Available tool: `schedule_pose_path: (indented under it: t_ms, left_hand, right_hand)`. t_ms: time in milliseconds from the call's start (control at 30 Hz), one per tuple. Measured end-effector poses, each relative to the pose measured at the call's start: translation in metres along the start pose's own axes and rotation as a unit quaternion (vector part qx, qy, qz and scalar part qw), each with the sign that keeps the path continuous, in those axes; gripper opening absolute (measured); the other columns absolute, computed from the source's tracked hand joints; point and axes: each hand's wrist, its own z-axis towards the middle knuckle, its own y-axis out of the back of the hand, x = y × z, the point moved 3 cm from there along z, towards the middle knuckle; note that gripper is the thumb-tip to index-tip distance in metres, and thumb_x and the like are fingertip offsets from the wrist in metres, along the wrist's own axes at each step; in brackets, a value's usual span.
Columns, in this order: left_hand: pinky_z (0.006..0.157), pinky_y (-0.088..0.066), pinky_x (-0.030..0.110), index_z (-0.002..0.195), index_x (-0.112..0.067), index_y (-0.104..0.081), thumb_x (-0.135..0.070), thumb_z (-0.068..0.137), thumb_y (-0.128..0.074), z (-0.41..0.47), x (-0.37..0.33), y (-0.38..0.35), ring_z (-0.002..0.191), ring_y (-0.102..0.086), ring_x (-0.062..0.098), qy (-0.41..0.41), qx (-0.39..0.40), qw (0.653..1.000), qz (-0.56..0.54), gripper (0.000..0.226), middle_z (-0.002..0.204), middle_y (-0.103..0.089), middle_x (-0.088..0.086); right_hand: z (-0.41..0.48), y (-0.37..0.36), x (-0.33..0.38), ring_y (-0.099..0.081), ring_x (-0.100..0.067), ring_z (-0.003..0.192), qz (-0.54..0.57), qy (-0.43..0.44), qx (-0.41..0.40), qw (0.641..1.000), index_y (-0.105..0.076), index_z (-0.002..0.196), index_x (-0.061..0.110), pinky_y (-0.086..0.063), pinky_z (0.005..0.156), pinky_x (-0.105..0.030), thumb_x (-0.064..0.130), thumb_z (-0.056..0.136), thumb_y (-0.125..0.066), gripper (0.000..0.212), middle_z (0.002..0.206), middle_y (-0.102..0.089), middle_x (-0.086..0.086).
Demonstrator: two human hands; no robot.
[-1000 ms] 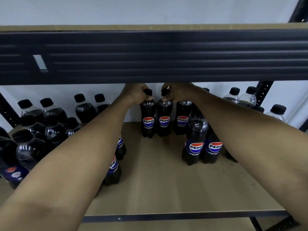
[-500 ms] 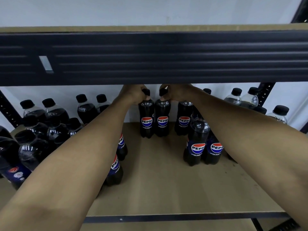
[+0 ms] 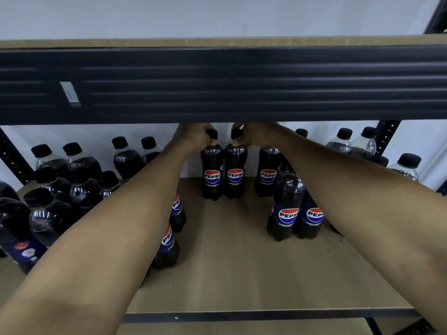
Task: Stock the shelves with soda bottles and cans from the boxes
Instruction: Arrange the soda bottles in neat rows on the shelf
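Head view: both arms reach under the dark upper shelf beam point(image 3: 242, 83) to the back of the wooden shelf board point(image 3: 229, 274). The left hand point(image 3: 193, 137) is curled round the neck of one Pepsi Zero Sugar bottle point(image 3: 212, 175), and the right hand point(image 3: 256, 136) pinches the neck of its twin point(image 3: 235, 175). The two bottles touch and stand upright at centre frame, against the back wall.

Over the last second this pair has edged slightly left, away from a third Pepsi bottle point(image 3: 268, 175), and in the last half second it has barely moved. Their bases look settled on the board, so placement seems nearly done and letting go is probably next.

More dark bottles point(image 3: 48, 213) crowd the left of the frame.
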Motion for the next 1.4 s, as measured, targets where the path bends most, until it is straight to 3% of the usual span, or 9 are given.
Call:
schedule_pose_path:
  t_ms: [100,333,533,667,733,933,1100,1300,1400]
  left_hand:
    - [0.097,-0.055,0.046,0.113,-0.013,-0.071,-0.015,0.085,-0.079,0.001,0.001,0.0,0.108,-0.063,0.024,0.0,-0.005,1.0,-0.001,0.029,0.115,-0.069,0.008]
    - [0.096,-0.054,0.047,0.109,-0.013,-0.073,-0.016,0.086,-0.078,0.002,0.002,-0.001,0.106,-0.063,0.024,-0.01,-0.016,1.0,0.02,0.024,0.112,-0.069,0.007]
    - [0.094,-0.054,0.04,0.108,-0.013,-0.073,-0.014,0.085,-0.079,0.002,0.001,-0.001,0.103,-0.063,0.021,-0.016,-0.015,0.999,0.024,0.023,0.11,-0.069,0.006]
    - [0.085,-0.051,0.033,0.102,-0.01,-0.073,-0.01,0.086,-0.077,0.002,0.0,-0.002,0.098,-0.063,0.019,-0.028,-0.025,0.999,0.034,0.016,0.106,-0.07,0.007]
    - [0.084,-0.05,0.032,0.101,-0.008,-0.073,-0.009,0.087,-0.076,0.0,-0.001,-0.004,0.099,-0.064,0.021,-0.039,-0.034,0.998,0.039,0.015,0.105,-0.07,0.009]
    - [0.083,-0.042,0.024,0.122,-0.01,-0.067,-0.018,0.084,-0.08,-0.006,0.008,-0.016,0.114,-0.062,0.026,-0.024,-0.1,0.994,0.029,0.041,0.122,-0.067,0.009]
    - [0.078,-0.048,0.029,0.101,-0.01,-0.073,-0.012,0.088,-0.072,-0.022,0.011,-0.022,0.095,-0.066,0.021,-0.042,-0.152,0.987,-0.014,0.012,0.101,-0.073,0.005]
    - [0.09,-0.055,0.035,0.098,-0.011,-0.075,-0.005,0.087,-0.072,-0.024,0.007,-0.012,0.098,-0.067,0.022,-0.028,-0.118,0.991,-0.055,0.013,0.1,-0.074,0.008]
    - [0.094,-0.054,0.033,0.107,-0.013,-0.075,-0.007,0.087,-0.074,-0.022,0.008,-0.013,0.104,-0.067,0.023,-0.02,-0.113,0.992,-0.058,0.021,0.107,-0.074,0.008]
  right_hand:
    - [-0.002,0.001,0.0,-0.061,-0.019,0.099,0.015,0.005,0.004,1.0,-0.066,0.119,0.02,-0.05,0.084,-0.032,0.032,0.087,-0.079,0.036,0.109,-0.064,0.001]
    - [-0.001,0.0,-0.001,-0.064,-0.017,0.088,0.026,0.002,0.002,1.0,-0.065,0.116,0.022,-0.053,0.082,-0.033,0.031,0.086,-0.08,0.035,0.105,-0.067,-0.001]
    - [-0.001,-0.001,0.0,-0.066,-0.022,0.098,0.03,-0.01,0.012,0.999,-0.066,0.116,0.023,-0.055,0.091,-0.039,0.032,0.084,-0.081,0.036,0.103,-0.068,-0.001]
    - [-0.003,0.0,0.001,-0.061,-0.017,0.091,0.016,-0.001,-0.005,1.0,-0.065,0.113,0.025,-0.045,0.068,-0.028,0.034,0.084,-0.081,0.034,0.086,-0.062,0.009]
    - [-0.005,-0.001,0.0,-0.061,-0.017,0.088,0.017,0.0,-0.01,1.0,-0.066,0.115,0.022,-0.043,0.066,-0.026,0.034,0.085,-0.081,0.036,0.082,-0.062,0.008]
    - [-0.013,-0.005,0.0,-0.059,-0.017,0.093,0.039,0.015,-0.069,0.997,-0.068,0.117,0.019,-0.045,0.075,-0.027,0.03,0.081,-0.084,0.041,0.1,-0.065,-0.003]
    - [-0.015,-0.008,0.0,-0.056,-0.015,0.092,0.048,0.014,-0.094,0.994,-0.071,0.11,0.021,-0.035,0.061,-0.012,0.031,0.079,-0.086,0.036,0.1,-0.06,-0.002]
    - [-0.016,-0.008,0.002,-0.058,-0.013,0.09,0.051,-0.001,-0.085,0.995,-0.071,0.109,0.023,-0.034,0.05,-0.001,0.029,0.081,-0.085,0.032,0.099,-0.061,-0.002]
    - [-0.015,-0.01,0.001,-0.058,-0.015,0.097,0.064,-0.022,-0.087,0.994,-0.071,0.109,0.021,-0.035,0.056,-0.002,0.03,0.079,-0.087,0.036,0.105,-0.062,-0.003]
